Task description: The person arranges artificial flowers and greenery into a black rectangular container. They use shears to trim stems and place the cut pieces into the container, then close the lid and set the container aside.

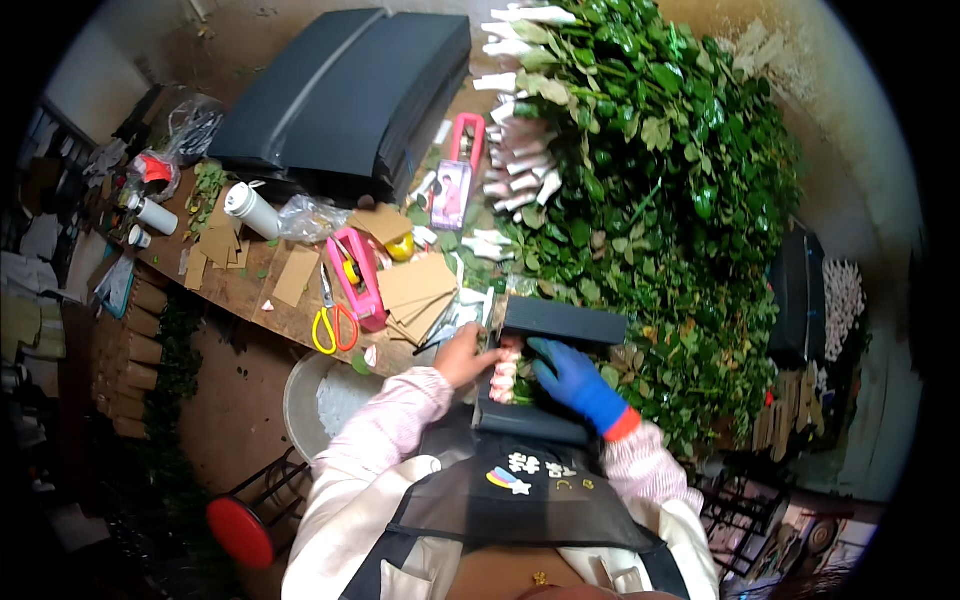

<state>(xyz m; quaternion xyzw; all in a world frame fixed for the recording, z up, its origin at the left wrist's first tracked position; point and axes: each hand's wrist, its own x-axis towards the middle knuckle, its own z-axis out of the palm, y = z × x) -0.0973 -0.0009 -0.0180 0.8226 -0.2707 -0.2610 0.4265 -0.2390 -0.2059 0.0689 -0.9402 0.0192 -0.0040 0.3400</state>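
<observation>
A dark folded sheet point(565, 315) at the front of the table holds a row of pale pink roses point(504, 380) with leafy stems. My bare left hand point(462, 358) is at the roses' left side, its thumb touching the blooms and its fingers bent at the sheet's edge; what they grip is unclear. My blue-gloved right hand point(575, 390) lies over the stems, fingers mostly extended. Left of the bundle are brown cards point(415, 285), a pink tape dispenser point(362, 300) and yellow-and-red scissors point(336, 325).
A tall pile of leafy stems with white-wrapped heads point(660, 130) covers the back right. A stack of dark sheets point(320, 90) is at back left, near a white cup point(255, 210). A metal bucket point(310, 400) and red stool point(240, 528) stand below the table's left edge.
</observation>
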